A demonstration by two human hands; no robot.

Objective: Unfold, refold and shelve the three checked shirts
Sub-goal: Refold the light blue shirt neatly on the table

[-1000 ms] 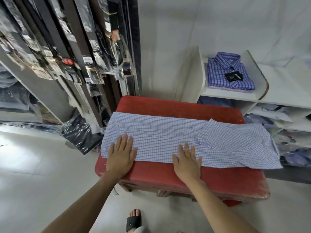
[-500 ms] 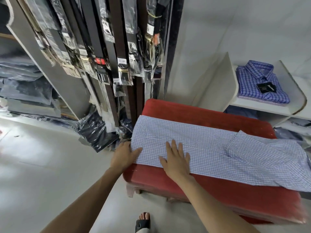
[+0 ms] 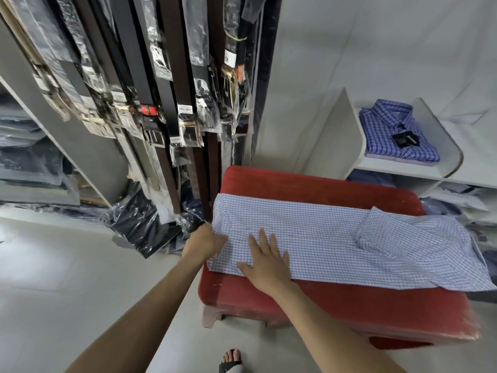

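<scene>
A light blue checked shirt (image 3: 322,238) lies folded into a long strip across the red padded stool (image 3: 309,184), its collar end at the right. My left hand (image 3: 201,243) grips the shirt's left hem edge, fingers curled under the cloth. My right hand (image 3: 266,261) presses flat on the shirt just right of it, fingers spread. A folded darker blue checked shirt (image 3: 398,133) with a black tag sits on the white shelf (image 3: 403,168) at the right.
A rack of hanging belts in plastic sleeves (image 3: 172,103) stands left of the stool, bagged garments (image 3: 139,224) on the floor below it. More packed shirts fill lower shelves (image 3: 457,200) at the right. My sandalled foot (image 3: 231,362) is on the pale floor.
My left hand slid off the shirt's top to its left edge and curled onto the hem. My right hand moved left along the shirt. The view swung left.
</scene>
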